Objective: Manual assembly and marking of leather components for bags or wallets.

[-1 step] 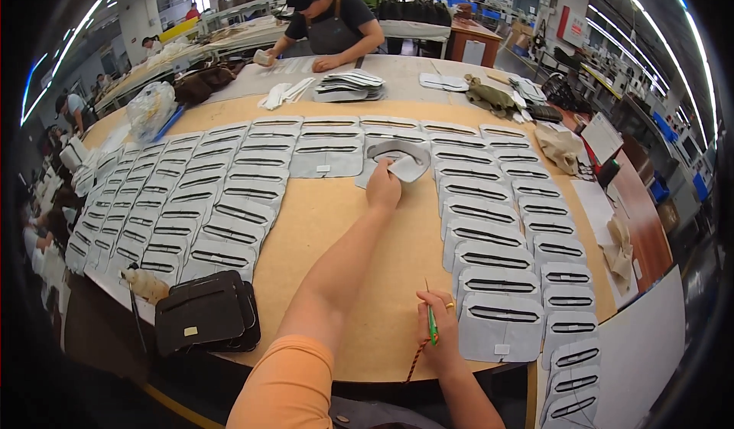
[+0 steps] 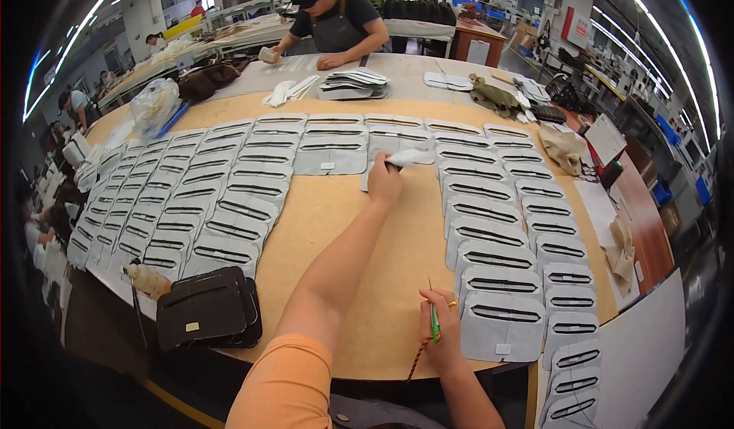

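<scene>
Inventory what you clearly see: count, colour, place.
Flat slotted panels: dozens, grey, columns across table
Flat handheld panel: one, pale grey, upper centre
Slim pointed tool: one, green, lower centre
Stacked flat panels: several, dark brown, lower left
Rounded container: one, cream, beside these
Plastic bag: one, clear, upper left
Flat piled pieces: several, grey, upper centre
Crumpled bundle: one, olive, upper right
Tabletop: one, tan, centre
Co-worker: one, dark clothes, top
Left hand: one, bare, gripping handheld panel
Right hand: one, bare, holding tool
</scene>
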The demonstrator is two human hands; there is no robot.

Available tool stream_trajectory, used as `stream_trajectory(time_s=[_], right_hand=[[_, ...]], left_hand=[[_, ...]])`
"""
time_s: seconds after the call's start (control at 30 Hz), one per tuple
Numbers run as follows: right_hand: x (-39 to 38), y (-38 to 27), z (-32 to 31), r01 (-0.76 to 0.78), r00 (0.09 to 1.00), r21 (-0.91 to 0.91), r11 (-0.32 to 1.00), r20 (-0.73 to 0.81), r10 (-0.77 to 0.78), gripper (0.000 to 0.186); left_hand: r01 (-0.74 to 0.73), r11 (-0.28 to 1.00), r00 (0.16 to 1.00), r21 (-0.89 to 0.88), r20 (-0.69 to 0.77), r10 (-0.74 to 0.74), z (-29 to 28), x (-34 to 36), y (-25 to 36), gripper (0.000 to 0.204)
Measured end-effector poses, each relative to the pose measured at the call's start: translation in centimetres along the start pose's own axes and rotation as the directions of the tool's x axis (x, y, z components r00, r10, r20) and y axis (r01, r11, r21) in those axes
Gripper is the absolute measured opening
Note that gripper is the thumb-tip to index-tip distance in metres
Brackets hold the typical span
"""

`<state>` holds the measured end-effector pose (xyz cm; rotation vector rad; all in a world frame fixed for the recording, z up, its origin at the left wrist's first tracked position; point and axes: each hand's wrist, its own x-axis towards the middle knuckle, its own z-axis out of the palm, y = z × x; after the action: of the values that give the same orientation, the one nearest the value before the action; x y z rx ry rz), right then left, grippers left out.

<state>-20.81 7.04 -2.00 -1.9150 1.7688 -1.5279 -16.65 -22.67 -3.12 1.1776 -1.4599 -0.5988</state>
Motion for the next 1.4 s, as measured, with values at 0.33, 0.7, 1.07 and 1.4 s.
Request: stream_trajectory(time_s=[0.33, 0.7, 1.07, 1.4], right_hand=[[0.0, 0.4, -0.1, -0.157, 0.984, 0.134, 0.978, -0.062, 0.166, 0.023], [-0.2, 0.5, 0.1, -0.128, 0.985, 0.196, 0.972, -0.085, 0.147, 0.019], [-1.3, -0.4, -0.2, -0.471, 0.873, 0.536, 0.701, 0.167, 0.458, 0.020], [-2.4, -2.9, 0.3, -0.487, 0.870, 0.471, 0.735, 0.337, 0.360, 0.020]], left_hand=[[-0.538, 0.838, 0.826, 0.087, -0.146, 0.545, -19.2, -7.1, 12.1, 0.019], [-0.473, 0.843, 0.586, 0.258, 0.807, 0.082, -24.9, -22.5, 7.1, 0.027], [-0.394, 0.916, 0.404, 0.072, 0.909, 0.103, -25.2, -20.5, 6.8, 0.014], [-0.623, 0.782, 0.497, 0.036, 0.789, 0.360, -23.6, -20.5, 4.9, 0.015]])
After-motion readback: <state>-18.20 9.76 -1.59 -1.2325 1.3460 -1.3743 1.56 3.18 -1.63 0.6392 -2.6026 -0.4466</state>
